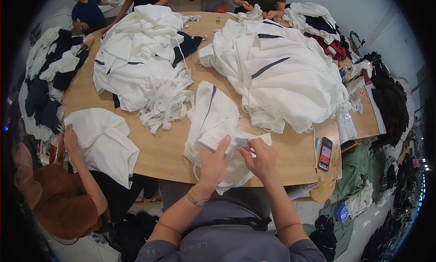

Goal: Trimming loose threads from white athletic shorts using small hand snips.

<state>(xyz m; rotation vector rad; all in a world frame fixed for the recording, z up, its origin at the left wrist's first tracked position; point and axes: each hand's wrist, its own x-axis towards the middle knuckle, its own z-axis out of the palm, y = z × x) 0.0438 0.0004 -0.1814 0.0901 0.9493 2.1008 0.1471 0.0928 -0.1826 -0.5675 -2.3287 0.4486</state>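
Left hand [213, 159] grips the ribbed hem of the white garment [213, 121], fingers curled over it; right hand [261, 158] pinches the same hem beside it. The garment lies at the near edge of the wooden worktop [161, 146]. Just ahead, a tangle of white strips [165, 103], and big heaps of white clothing [281, 71] crowd the middle. A phone [325, 154] sits right. A co-worker's hand [71, 139] presses another white piece [106, 141] left.
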